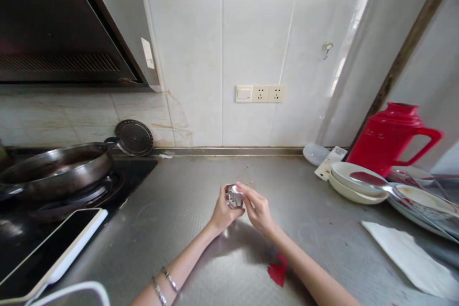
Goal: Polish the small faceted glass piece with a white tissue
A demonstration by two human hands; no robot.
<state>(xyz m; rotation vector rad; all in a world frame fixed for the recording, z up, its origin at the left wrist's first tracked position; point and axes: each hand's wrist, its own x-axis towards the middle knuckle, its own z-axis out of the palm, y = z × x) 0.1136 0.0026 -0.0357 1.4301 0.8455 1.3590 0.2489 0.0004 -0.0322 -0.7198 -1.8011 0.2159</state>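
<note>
A small silvery piece, like something wrapped in crumpled foil (234, 197), is held up above the steel counter. My left hand (223, 213) is closed around it from the left and below. From the right, my right hand (258, 208) has its fingers pressed against the upper edge of the foil. What lies inside the foil is hidden. On the counter below my right forearm lies a torn red scrap (278, 271), partly covered by the arm.
Left, a metal pan (57, 169) stands on a black stove (138, 172), with a phone-like device (53, 253) nearer. Right are a red thermos jug (389, 138), stacked white bowls (353, 181), a plate with utensils (426, 205) and a white paper napkin (410, 258). Sockets (260, 94) sit on the tiled wall.
</note>
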